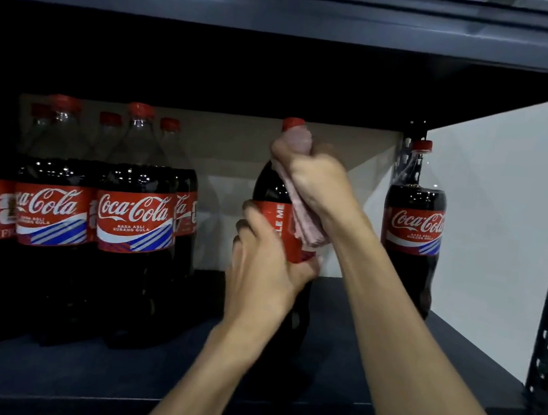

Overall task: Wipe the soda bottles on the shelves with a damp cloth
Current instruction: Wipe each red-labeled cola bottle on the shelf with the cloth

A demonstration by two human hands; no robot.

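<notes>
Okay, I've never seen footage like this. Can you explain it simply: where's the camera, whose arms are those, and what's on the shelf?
There is no machine here, just a person. A wide-angle camera worn on their head looks forward and down, so you see their own arms reaching out. The left hand grips a cola bottle around its label. The right hand holds a folded pink cloth against that bottle's neck and shoulder. On the dark metal shelf, a cluster of bottles stands at the left and a lone bottle near the right post.
</notes>
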